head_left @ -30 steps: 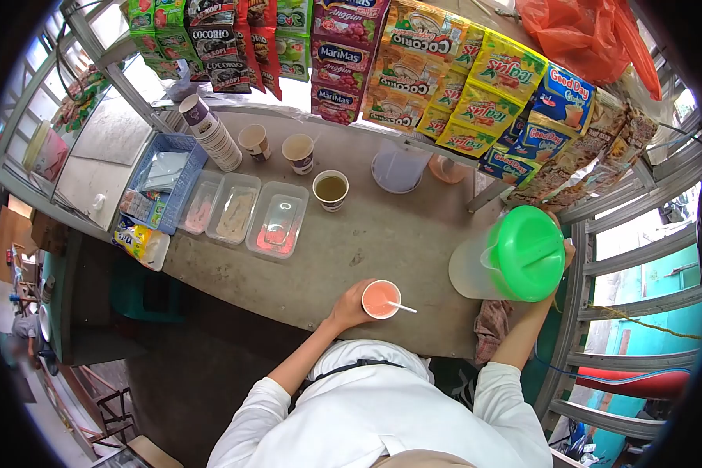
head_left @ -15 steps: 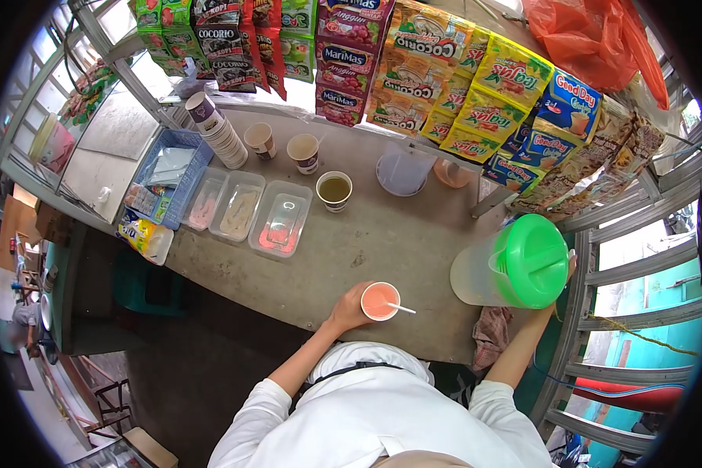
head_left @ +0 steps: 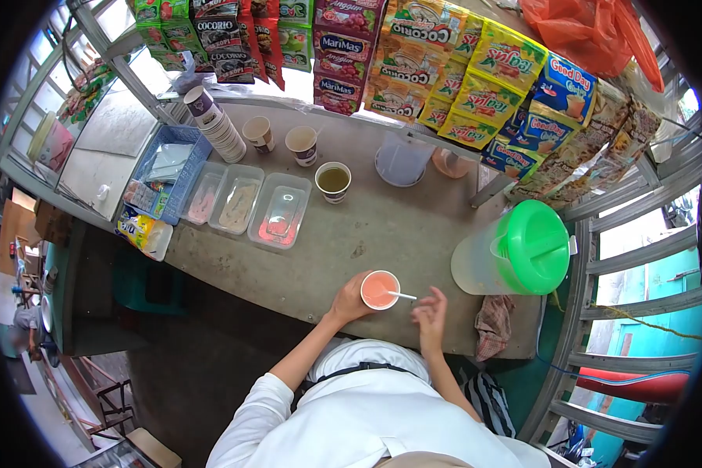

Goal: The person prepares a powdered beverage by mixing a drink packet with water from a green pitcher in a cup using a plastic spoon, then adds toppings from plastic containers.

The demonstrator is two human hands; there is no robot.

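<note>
While the left hand grips a paper cup of pink drink, the right hand hovers beside its white stick

The paper cup is upright at the near edge of the table, with the fingers and thumb of the left hand closed around its side. The white stick leans out over the rim toward the right hand, which is partly open with its fingers loosely curled and nothing visible in it. It is slightly blurred, so whether a fingertip touches the stick is hard to tell.

Beyond the right hand and to its right stands a clear pitcher with a green lid. A crumpled cloth lies to the right of that hand, at the table's edge.

Straight ahead of the left hand, well apart from it, is a cup of yellow-green drink. Farther off and to the left are two more cups and a leaning cup stack. Three plastic boxes sit in a row ahead of the left hand and to its left, with a blue basket past them. Packets hang in strips beyond both hands.
</note>
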